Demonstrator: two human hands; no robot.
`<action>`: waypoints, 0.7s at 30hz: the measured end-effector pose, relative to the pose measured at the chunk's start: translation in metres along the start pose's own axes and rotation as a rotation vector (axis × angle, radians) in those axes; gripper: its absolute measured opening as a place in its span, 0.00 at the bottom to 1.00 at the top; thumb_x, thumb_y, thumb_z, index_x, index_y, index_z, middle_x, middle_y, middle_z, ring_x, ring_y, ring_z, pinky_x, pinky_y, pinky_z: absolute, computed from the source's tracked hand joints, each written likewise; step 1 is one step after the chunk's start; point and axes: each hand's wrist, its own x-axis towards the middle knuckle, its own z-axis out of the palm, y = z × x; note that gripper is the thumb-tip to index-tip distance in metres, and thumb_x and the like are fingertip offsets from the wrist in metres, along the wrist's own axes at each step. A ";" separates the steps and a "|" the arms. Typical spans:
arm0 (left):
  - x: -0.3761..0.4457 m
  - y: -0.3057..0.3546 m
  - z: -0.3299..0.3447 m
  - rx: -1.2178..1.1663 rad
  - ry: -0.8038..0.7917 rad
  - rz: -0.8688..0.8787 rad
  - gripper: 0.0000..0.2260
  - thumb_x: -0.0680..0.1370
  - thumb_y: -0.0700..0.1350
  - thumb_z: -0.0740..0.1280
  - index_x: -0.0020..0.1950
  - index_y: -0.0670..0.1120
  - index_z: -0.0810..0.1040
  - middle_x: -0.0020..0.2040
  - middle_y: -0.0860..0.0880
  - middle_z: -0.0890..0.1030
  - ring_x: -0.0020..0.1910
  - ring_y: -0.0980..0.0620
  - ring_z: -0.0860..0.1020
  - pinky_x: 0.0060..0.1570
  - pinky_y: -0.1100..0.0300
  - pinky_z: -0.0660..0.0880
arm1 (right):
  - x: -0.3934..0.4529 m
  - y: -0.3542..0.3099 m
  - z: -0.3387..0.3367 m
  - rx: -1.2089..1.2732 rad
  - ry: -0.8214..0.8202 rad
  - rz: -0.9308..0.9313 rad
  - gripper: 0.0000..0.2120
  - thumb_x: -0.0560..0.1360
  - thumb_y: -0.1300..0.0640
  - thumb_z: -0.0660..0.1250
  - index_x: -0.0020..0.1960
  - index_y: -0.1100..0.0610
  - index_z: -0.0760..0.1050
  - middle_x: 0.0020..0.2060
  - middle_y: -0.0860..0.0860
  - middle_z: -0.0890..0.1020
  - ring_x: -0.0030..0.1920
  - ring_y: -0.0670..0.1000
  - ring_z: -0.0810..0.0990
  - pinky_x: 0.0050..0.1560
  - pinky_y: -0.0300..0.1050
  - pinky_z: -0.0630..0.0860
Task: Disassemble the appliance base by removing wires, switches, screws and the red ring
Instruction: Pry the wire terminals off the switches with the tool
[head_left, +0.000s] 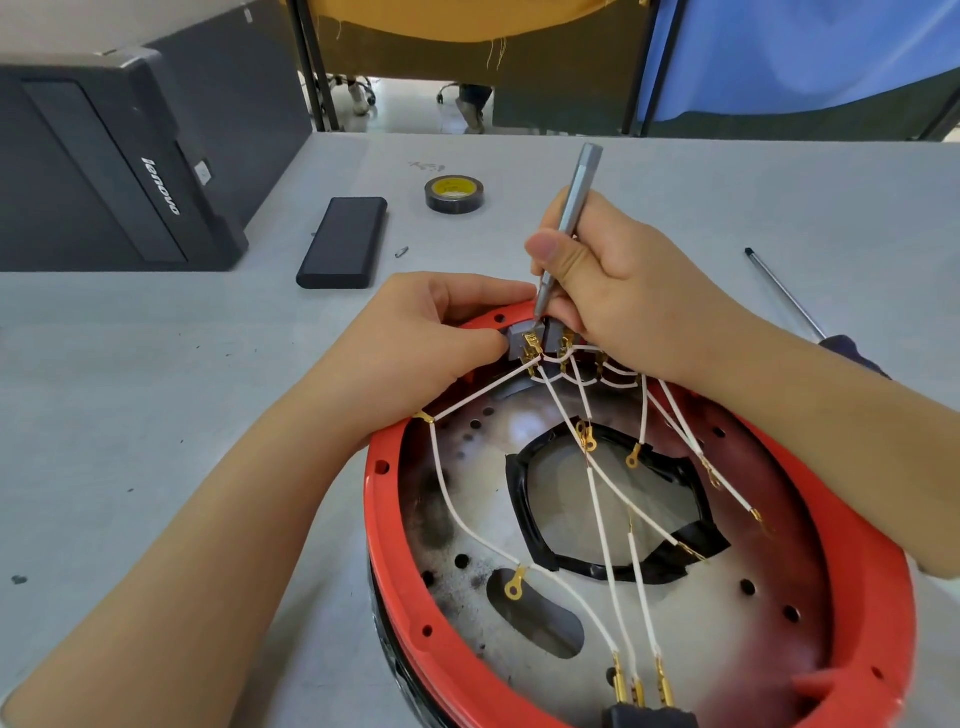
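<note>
The left hand (431, 332) pinches the small grey plastic switch (524, 343), the right hand (618, 291) holds a thin silver metal screwdriver (569, 223) just above it, so the white wires (602, 514) and round red plastic ring (387, 525) are still left.

Red ring (387, 525): smooth moulded plastic, satin sheen. Base plate (691, 613) inside it: bare sheet metal, glossy, with dark scorch staining. Central opening edged in black tape (519, 499), slightly shiny and wrinkled. Wires (602, 525): white matt sleeving ending in bright brass-coloured metal terminals. Switches (522, 340): grey matt plastic. Screwdriver (571, 208): brushed grey metal barrel. Counter (156, 405): pale grey, matt, smooth, lightly speckled. Tape roll (455, 194): glossy black. Black box (344, 242): matt plastic.
</note>
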 end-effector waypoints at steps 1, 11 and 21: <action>0.000 0.000 0.000 -0.001 -0.001 -0.001 0.18 0.74 0.35 0.66 0.58 0.54 0.81 0.44 0.58 0.85 0.46 0.54 0.82 0.49 0.64 0.77 | 0.001 0.000 0.000 0.004 -0.002 0.014 0.09 0.82 0.54 0.55 0.43 0.48 0.64 0.23 0.34 0.74 0.26 0.36 0.74 0.30 0.27 0.68; 0.000 0.000 0.000 -0.017 -0.017 0.017 0.19 0.74 0.34 0.65 0.55 0.56 0.81 0.42 0.57 0.85 0.43 0.56 0.82 0.46 0.66 0.77 | 0.011 -0.005 -0.004 0.041 -0.032 0.124 0.11 0.82 0.52 0.55 0.42 0.51 0.66 0.27 0.44 0.72 0.19 0.37 0.72 0.22 0.26 0.64; 0.002 -0.003 0.000 -0.023 -0.009 -0.002 0.18 0.74 0.34 0.65 0.57 0.53 0.81 0.45 0.59 0.84 0.46 0.59 0.82 0.51 0.67 0.77 | 0.001 0.002 -0.005 0.131 0.028 0.051 0.09 0.82 0.54 0.55 0.43 0.51 0.66 0.21 0.42 0.72 0.20 0.41 0.70 0.25 0.29 0.66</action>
